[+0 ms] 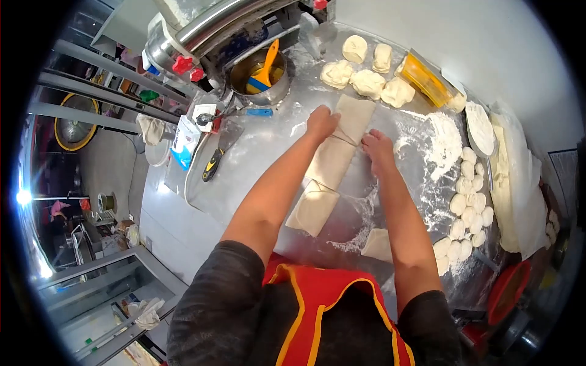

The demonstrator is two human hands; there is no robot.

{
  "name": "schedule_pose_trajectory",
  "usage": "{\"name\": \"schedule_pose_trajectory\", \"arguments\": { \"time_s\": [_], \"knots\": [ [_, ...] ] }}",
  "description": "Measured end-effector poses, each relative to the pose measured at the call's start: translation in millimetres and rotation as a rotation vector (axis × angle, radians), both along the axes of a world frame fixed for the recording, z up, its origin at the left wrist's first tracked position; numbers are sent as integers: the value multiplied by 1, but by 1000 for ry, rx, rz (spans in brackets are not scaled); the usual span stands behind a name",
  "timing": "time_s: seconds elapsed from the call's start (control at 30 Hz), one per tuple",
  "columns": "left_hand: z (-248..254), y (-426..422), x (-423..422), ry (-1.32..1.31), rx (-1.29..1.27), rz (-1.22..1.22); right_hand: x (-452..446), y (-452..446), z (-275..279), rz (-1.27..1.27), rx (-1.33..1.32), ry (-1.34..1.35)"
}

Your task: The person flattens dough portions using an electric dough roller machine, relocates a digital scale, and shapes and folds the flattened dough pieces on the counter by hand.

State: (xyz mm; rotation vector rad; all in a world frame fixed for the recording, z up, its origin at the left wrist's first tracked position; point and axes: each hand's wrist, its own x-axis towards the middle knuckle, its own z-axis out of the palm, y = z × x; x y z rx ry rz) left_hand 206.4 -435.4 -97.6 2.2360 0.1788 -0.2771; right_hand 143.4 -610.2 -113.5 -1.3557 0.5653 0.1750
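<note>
A flat strip of pale dough (331, 161) lies lengthwise on the metal worktop, with crosswise seams or folds dividing it into sections. My left hand (322, 124) is closed at the left edge of its far section, fingers pinching the dough near a seam. Across from it, my right hand (378, 149) has curled fingers at the right edge by the same seam; the fingertips are partly hidden. Close to my right forearm lies a separate flat piece of dough (377, 245).
Dough balls (368, 83) sit at the back, near a yellow container (424, 79). Loose flour (444, 143) and small dough rounds (469, 213) lie right. A pot (278, 90) with an orange brush (267, 68), a scraper (213, 163) and a roller machine (210, 27) stand left.
</note>
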Motion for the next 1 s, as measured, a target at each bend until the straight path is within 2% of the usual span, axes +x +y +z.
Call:
{"name": "schedule_pose_trajectory", "arguments": {
  "time_s": [0.03,0.13,0.23,0.33,0.37,0.43,0.47,0.5,0.53,0.57,0.6,0.63,0.67,0.7,0.8,0.83,0.87,0.93,1.0],
  "knots": [
    [-1,-1,5,38,51,-15,11,9,2,-80,110,63],
    [0,-7,23,286,-28,20,33,24,12,-57,240,233],
    [-2,-9,27,232,-72,-75,41,30,22,-19,153,205],
    [-5,-18,14,148,-179,-42,39,12,20,-57,276,44],
    [3,-22,1,120,-151,-79,28,4,35,-31,261,31],
    [18,-33,-43,56,-99,-152,-3,-20,55,145,41,59],
    [5,-38,-73,192,-297,-128,-24,-32,65,229,3,84],
    [34,-40,-106,262,-291,-148,-48,-44,71,311,-34,111],
    [28,-45,-141,371,-540,-89,-73,-58,65,415,-65,142],
    [38,-49,-171,471,-622,-79,-93,-73,58,520,-97,173],
    [35,-48,-198,466,-496,-215,-107,-85,57,692,-265,181],
    [45,-48,-222,693,-639,-179,-120,-97,57,860,-435,189],
    [31,-49,-247,765,-732,-219,-128,-108,55,1028,-608,199],
    [14,-50,-261,836,-825,-260,-133,-118,44,879,-612,83],
    [10,-40,-264,284,-392,-411,-96,-110,40,266,-1051,-283],
    [19,-36,-256,289,-306,-361,-77,-105,23,183,-1150,-224],
    [19,-33,-249,163,-277,-274,-59,-97,10,98,-1248,-165],
    [18,-29,-237,-86,-215,-98,-44,-47,18,234,-1255,38],
    [17,-29,-228,38,-301,-106,-42,-18,-30,339,-1210,-345]
  ]
}}
